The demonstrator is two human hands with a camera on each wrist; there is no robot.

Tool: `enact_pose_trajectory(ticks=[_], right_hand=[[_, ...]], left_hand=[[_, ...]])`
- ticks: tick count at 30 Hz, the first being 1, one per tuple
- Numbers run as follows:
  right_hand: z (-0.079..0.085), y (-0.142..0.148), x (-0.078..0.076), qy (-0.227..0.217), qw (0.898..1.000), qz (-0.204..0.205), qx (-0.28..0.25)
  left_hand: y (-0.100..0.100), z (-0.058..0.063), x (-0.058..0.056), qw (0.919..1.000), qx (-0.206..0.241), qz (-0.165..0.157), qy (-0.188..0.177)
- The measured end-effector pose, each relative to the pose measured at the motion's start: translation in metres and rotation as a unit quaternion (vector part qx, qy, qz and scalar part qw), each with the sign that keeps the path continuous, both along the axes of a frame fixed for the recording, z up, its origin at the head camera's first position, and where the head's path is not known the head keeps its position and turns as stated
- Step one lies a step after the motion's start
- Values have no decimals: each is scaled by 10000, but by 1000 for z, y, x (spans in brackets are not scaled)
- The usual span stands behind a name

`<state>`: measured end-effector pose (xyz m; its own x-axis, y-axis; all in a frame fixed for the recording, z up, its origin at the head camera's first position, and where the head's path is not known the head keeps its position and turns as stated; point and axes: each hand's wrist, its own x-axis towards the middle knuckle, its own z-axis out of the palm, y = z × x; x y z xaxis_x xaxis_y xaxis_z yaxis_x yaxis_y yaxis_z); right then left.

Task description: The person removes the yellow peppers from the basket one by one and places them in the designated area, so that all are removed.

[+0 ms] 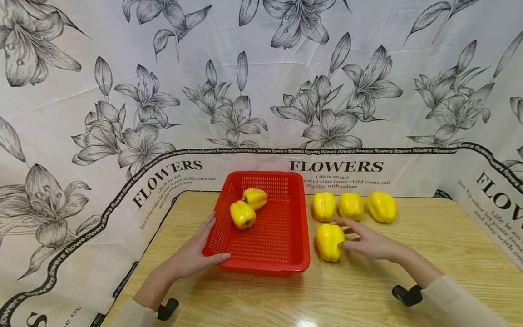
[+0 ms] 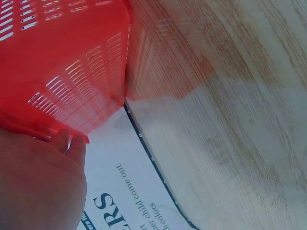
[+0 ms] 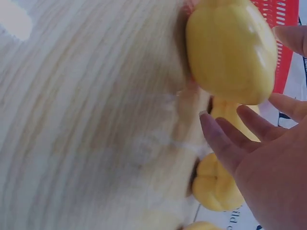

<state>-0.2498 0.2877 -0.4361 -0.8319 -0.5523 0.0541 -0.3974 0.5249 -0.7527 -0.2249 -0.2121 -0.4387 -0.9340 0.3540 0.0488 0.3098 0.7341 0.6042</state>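
Note:
A red plastic basket [image 1: 265,268] stands on the table with two yellow bell peppers inside, one pepper [image 1: 243,215] in front of the other [image 1: 255,199]. My left hand [image 1: 189,256] grips the basket's near left corner, thumb over the front rim and fingers along the left side. In the left wrist view, fingertips [image 2: 74,146] curl at the basket's rim. My right hand [image 1: 369,240] is at the right side of a yellow bell pepper [image 1: 330,242] outside the basket. Its fingers are spread around this pepper, thumb close to it; firm contact cannot be made out.
Behind the right hand, a row holds a left pepper [image 1: 324,206], a middle pepper [image 1: 350,206] and a right pepper [image 1: 382,206], all yellow. A flower-printed cloth [image 1: 245,113] hangs behind the wooden table [image 1: 347,295]. Black wrist mounts show near both sleeves.

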Motion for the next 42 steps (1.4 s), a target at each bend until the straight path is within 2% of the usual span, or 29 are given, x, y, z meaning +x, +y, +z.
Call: enact_pose_trajectory(ticks=[8,19,28,36,42], right_hand=[[24,-3,7,752,9967,130,283],[56,-21,14,1538,9852,84,753],[83,-45,15,1706,9829,295,622],[107,-83,9,1797,9801,563,633],[116,-117,-2,2105,9701,946,755]], left_hand=[[0,2,0,10000,8,4,38],[-1,-1,-1,9999,39,-63,123],[0,0,-2,9999,43,-73,89],[-1,-1,-1,9999,66,-87,52],[-2,-2,-2,9999,35,-108,37]])
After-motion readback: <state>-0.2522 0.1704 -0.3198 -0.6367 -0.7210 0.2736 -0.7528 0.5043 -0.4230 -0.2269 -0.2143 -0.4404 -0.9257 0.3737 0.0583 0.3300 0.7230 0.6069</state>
